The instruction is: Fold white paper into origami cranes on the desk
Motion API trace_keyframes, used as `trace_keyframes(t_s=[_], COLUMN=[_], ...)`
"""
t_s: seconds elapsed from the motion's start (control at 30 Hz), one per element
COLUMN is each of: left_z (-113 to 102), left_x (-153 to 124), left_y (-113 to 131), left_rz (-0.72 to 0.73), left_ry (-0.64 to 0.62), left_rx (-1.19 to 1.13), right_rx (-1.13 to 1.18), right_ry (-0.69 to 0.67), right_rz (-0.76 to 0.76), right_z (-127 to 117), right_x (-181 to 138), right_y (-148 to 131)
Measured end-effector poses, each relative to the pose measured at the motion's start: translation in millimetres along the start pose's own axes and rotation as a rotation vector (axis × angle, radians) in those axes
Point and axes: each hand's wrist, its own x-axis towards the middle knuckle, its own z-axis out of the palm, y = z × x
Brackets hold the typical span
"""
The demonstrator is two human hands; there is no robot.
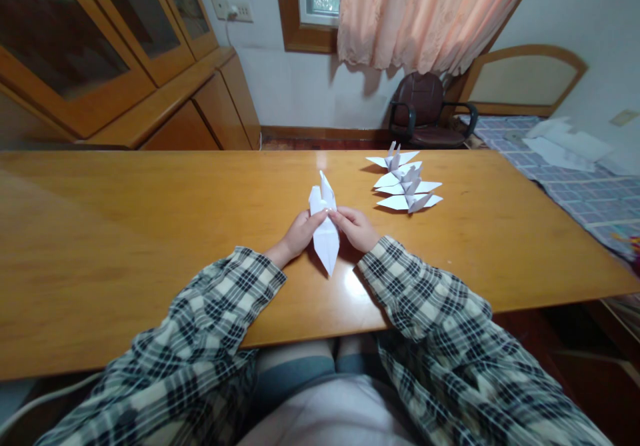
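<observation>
A white folded paper crane (326,243) is held between both hands over the wooden table, one pointed wing toward me and two upright points at its far end. My left hand (301,231) grips its left edge, thumb lying on the paper near the middle. On the other side my right hand (356,228) pinches the right edge, its thumb tip close to the left one. The fingers beneath the paper are hidden. Several finished paper cranes (411,201) stand in a row to the right, wings spread, apart from my hands.
The wooden table (125,233) spans the view, its near edge just before my lap. Behind it are a wooden cabinet (165,109) at left, a brown armchair (425,109) and a pink curtain (420,13). A bed with a checked cover (575,193) lies at right.
</observation>
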Motion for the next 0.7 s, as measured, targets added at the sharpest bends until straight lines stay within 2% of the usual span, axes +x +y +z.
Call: trace_keyframes(t_s=[0.2,0.4,0.7], left_z=[-0.1,-2.6,-4.0], left_x=[1.3,4.1,4.5], left_y=[-1.2,-3.3,-2.0], left_rz=[-0.003,0.015,0.028], left_ry=[-0.032,-0.009,0.048], left_rx=[0.075,0.132,0.151], right_rx=[0.043,0.004,-0.005], right_ry=[0.008,0.036,0.002], right_rz=[0.018,0.042,0.023], right_z=[0.0,-0.3,0.1], right_x=[1.3,0.3,0.1], right_y=[0.3,2.6,1.8])
